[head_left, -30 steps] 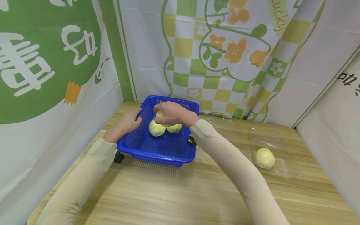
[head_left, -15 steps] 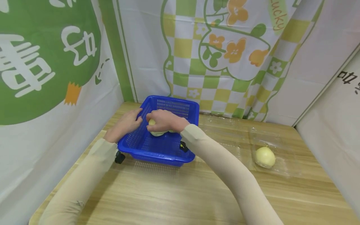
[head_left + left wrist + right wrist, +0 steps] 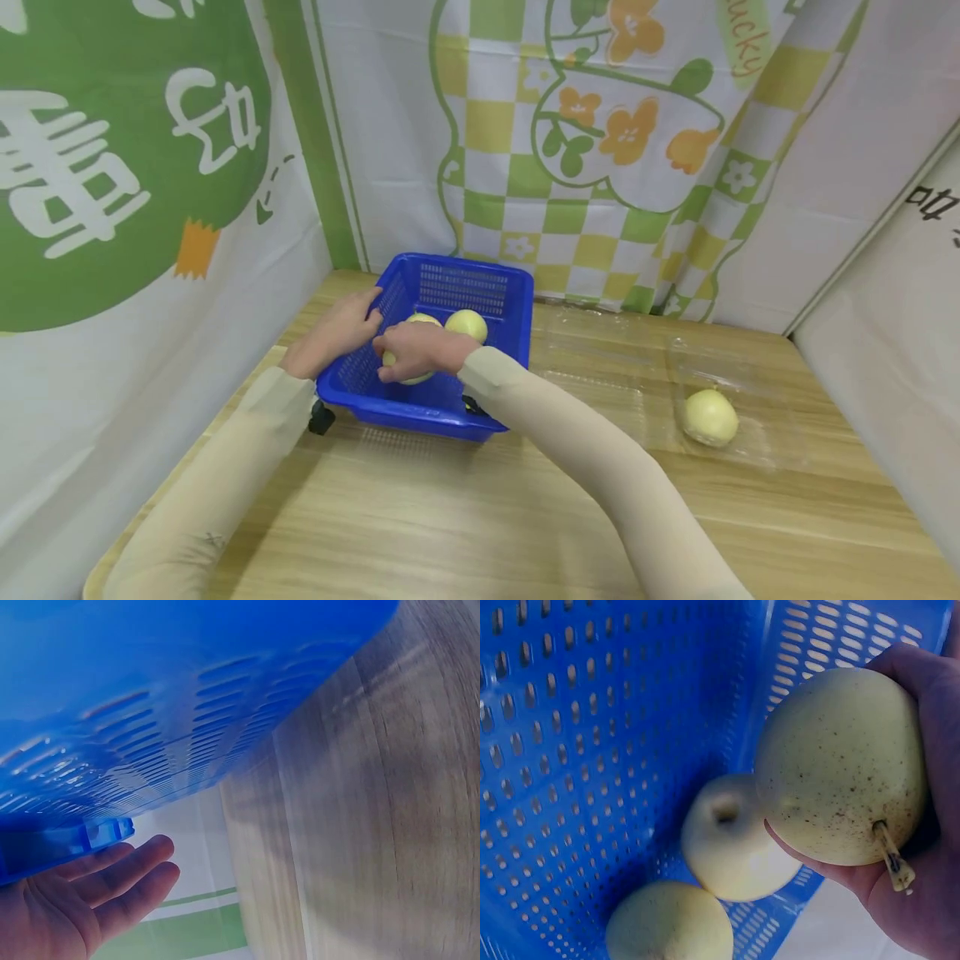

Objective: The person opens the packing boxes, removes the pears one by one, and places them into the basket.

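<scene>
A blue perforated basket [image 3: 461, 421] stands on the wooden table, near its back left. My left hand [image 3: 341, 329] holds the basket's left rim, thumb over the inside; in the left wrist view, the fingers [image 3: 135, 889] stretch out below the rim. Inside the basket, my right hand [image 3: 416, 346] grips a pale yellow-green pear [image 3: 840, 765], speckled and with a short stem. Two more pears lie in the basket: one [image 3: 735, 855] shows a hollow end beside the held pear, the other [image 3: 671, 922] sits lower in the right wrist view.
At the right, another pear [image 3: 710, 417] sits in a clear plastic tray [image 3: 757, 437]. More clear trays [image 3: 596, 400] lie between it and the basket. Printed curtains [image 3: 517, 208] hang close behind the table and along both sides.
My right hand has moved left and toward the front of the basket with the pear, uncovering the pears behind it. The left hand stays at the rim.
</scene>
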A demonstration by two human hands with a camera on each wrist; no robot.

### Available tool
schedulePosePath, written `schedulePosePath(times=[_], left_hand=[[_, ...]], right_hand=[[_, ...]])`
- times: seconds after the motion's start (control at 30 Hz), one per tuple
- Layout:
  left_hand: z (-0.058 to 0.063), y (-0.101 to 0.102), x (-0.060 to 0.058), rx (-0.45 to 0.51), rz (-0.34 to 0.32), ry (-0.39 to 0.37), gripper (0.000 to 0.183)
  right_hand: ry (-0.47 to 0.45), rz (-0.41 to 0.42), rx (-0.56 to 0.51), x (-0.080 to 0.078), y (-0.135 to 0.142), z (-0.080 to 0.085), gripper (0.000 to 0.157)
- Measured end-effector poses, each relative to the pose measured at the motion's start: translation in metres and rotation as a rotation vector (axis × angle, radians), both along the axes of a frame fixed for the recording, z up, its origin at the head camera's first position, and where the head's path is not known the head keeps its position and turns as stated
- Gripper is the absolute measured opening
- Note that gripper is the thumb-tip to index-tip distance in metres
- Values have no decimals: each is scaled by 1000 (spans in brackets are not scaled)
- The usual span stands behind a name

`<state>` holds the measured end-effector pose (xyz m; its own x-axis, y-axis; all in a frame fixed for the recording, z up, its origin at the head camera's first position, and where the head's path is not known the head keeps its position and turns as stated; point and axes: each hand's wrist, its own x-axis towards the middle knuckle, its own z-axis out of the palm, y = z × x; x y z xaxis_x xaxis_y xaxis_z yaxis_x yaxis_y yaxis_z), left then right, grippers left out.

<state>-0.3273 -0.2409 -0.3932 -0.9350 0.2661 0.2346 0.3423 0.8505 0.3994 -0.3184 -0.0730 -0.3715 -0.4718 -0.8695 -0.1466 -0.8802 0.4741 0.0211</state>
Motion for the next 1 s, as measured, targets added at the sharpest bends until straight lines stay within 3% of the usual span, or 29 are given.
schedulePosePath(times=[0.23, 0.67, 1.0], left_hand=[[1, 2, 1, 20, -2, -3, 51], [3, 2, 1, 22, 17, -35, 53], [3, 1, 3, 28, 5, -9, 52]], right_hand=[[-76, -4, 22, 0, -7, -11, 31], [-85, 55, 79, -3, -15, -17, 31], [-55, 71, 113, 1, -16, -17, 37]])
